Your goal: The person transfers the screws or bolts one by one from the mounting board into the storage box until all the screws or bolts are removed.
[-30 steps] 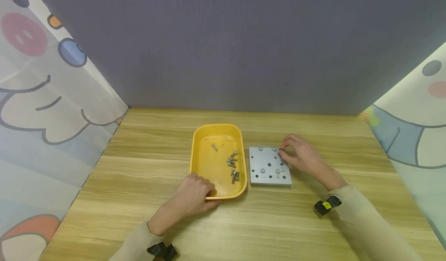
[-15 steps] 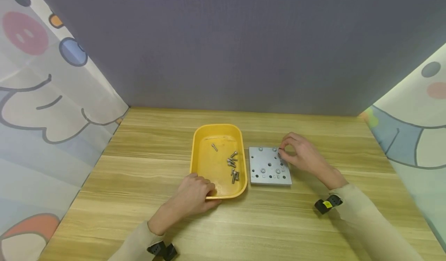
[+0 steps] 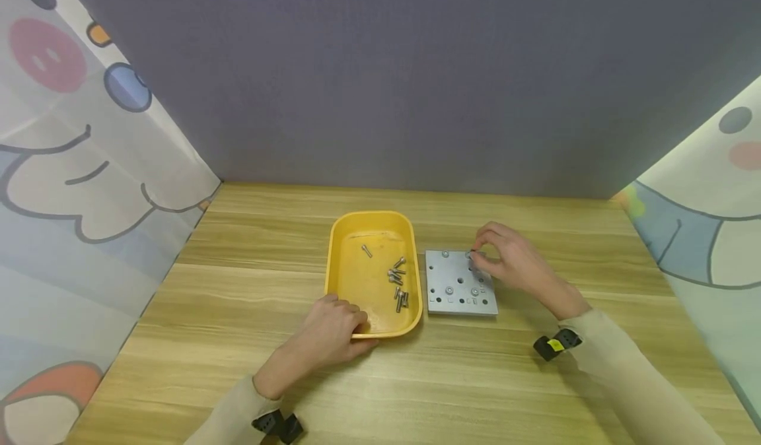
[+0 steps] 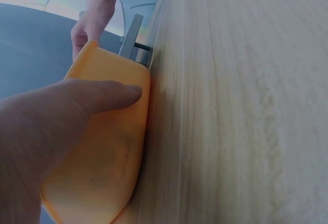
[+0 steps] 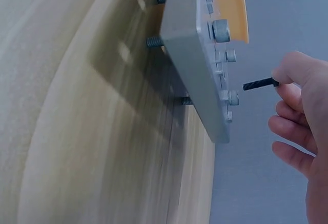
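In the head view my left hand (image 3: 333,329) grips the near left corner of a yellow tray (image 3: 374,334), fingers over the rim. The left wrist view shows its thumb (image 4: 115,95) along the tray's outer wall. My right hand (image 3: 508,257) is over the far right corner of a silver metal plate (image 3: 442,306) with holes. Between thumb and fingertips it pinches a dark screw (image 5: 259,84), threaded end toward the plate and apart from it in the right wrist view. Several socket-head screws (image 5: 221,31) sit in the plate, their threaded ends (image 5: 154,41) sticking out underneath.
Several loose screws (image 3: 399,300) lie in the right half of the tray, and a single screw (image 3: 366,251) lies farther back. The plate stands just right of the tray on the wooden table (image 3: 238,267). A grey panel (image 3: 380,102) rises behind the table.
My right hand has shifted slightly left and away from me over the plate's far edge, still pinching the screw. The left hand and the tray stay in place.
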Demonstrator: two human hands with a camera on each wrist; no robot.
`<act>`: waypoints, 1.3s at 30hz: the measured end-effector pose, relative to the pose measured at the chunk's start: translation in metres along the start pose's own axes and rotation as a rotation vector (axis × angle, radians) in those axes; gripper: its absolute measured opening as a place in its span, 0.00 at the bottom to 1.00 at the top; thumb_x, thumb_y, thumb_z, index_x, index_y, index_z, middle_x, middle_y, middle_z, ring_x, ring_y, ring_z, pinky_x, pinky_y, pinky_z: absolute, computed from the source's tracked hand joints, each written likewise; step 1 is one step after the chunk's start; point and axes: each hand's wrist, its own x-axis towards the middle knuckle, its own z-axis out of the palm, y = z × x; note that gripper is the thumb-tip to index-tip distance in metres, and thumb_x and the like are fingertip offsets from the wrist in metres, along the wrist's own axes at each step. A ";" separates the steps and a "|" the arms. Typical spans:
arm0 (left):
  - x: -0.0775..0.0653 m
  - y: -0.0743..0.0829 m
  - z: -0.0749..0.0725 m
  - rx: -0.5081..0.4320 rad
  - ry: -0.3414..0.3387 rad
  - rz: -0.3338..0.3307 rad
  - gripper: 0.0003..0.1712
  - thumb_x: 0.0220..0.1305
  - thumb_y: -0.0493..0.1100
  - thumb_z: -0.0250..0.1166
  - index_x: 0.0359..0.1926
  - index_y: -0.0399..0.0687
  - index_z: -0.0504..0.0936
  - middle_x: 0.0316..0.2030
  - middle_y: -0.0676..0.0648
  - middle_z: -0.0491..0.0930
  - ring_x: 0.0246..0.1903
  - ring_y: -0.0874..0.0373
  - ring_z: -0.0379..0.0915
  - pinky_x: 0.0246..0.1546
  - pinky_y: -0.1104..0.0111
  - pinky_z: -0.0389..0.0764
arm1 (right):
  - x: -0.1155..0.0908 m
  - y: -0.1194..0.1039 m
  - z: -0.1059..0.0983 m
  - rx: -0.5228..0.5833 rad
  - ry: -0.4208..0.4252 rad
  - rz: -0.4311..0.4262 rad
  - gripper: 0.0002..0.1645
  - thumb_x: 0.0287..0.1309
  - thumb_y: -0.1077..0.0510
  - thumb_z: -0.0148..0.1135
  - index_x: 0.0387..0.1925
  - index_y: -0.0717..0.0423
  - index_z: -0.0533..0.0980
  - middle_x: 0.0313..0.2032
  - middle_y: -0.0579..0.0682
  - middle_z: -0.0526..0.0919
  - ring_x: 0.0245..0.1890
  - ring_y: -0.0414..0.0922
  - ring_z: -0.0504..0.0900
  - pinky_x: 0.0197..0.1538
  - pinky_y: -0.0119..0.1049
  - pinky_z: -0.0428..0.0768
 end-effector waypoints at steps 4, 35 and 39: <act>0.000 0.000 0.000 -0.003 0.002 -0.004 0.23 0.58 0.68 0.70 0.19 0.63 0.73 0.17 0.65 0.66 0.19 0.69 0.59 0.28 0.72 0.62 | 0.004 -0.002 -0.001 -0.001 -0.023 0.005 0.06 0.51 0.63 0.70 0.32 0.61 0.81 0.37 0.53 0.84 0.39 0.50 0.84 0.45 0.46 0.84; -0.001 0.001 -0.002 0.004 0.000 -0.007 0.25 0.58 0.69 0.70 0.19 0.63 0.72 0.17 0.65 0.65 0.19 0.69 0.58 0.28 0.72 0.62 | 0.049 -0.035 -0.007 0.001 -0.194 0.018 0.09 0.58 0.58 0.72 0.37 0.57 0.81 0.43 0.52 0.84 0.47 0.50 0.83 0.55 0.48 0.81; -0.001 0.000 -0.003 -0.001 0.002 -0.008 0.25 0.58 0.69 0.70 0.19 0.63 0.72 0.16 0.65 0.65 0.19 0.69 0.58 0.28 0.72 0.62 | 0.055 -0.038 -0.006 0.006 -0.210 0.011 0.08 0.58 0.58 0.71 0.37 0.56 0.81 0.44 0.51 0.84 0.47 0.49 0.83 0.55 0.48 0.81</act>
